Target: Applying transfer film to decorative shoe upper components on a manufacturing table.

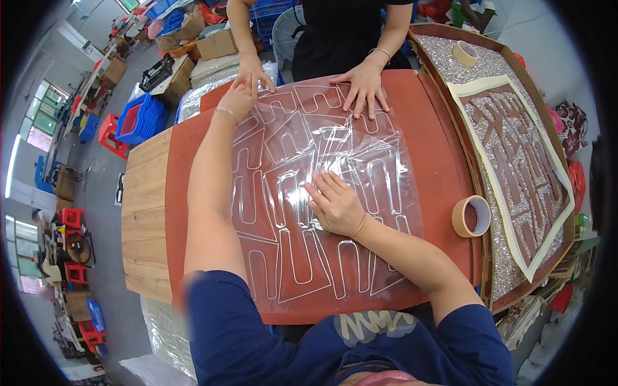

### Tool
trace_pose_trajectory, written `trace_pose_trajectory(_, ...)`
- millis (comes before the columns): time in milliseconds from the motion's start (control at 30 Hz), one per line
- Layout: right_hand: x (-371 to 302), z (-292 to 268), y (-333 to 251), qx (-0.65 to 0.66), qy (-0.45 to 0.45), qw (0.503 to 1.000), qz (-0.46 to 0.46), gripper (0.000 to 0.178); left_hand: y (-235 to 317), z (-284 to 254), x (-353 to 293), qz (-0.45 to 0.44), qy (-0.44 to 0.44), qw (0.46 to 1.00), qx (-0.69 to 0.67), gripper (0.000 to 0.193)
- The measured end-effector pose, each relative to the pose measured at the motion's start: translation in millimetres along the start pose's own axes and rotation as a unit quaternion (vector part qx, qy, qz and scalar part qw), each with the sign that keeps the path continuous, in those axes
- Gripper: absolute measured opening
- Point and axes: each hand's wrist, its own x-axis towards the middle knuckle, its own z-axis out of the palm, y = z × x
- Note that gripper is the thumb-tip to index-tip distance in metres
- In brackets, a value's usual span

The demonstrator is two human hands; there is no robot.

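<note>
A clear plastic film with cut-out shapes lies spread over a red-brown board. My left hand reaches to the film's far left corner and presses it down with fingers together. My right hand lies flat, fingers spread, on the middle of the film. Across the table a person in a black top has one hand at the far left corner next to mine and the other hand flat on the film's far edge.
A roll of tan tape stands at the board's right edge. To the right lies a glittery silver panel with a cream cut-out, another tape roll on it. Bare wooden tabletop shows at left; crates, boxes beyond.
</note>
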Motion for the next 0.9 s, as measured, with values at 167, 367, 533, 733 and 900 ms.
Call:
trace_pose_trajectory(167,-3,2,4,0.017,-0.002,1.0,0.004,0.034,31,11,-17,-0.016,0.06,0.998,-0.004,0.035)
trace_pose_trajectory(367,-26,-25,14,0.045,-0.041,0.998,0.013,0.035,73,-6,-63,-0.057,0.007,0.998,-0.041,0.029)
trace_pose_trajectory(533,-43,-67,24,0.024,-0.112,0.992,-0.042,0.036,90,-21,-106,-0.032,0.107,0.993,0.025,0.025)
trace_pose_trajectory(733,-42,-61,19,0.03,-0.105,0.993,-0.049,0.038,34,-53,-65,0.094,0.06,0.992,-0.05,0.019)
trace_pose_trajectory(900,-46,-60,23,0.019,-0.104,0.992,-0.063,0.043,25,-76,-17,0.013,-0.242,0.957,-0.157,0.018)
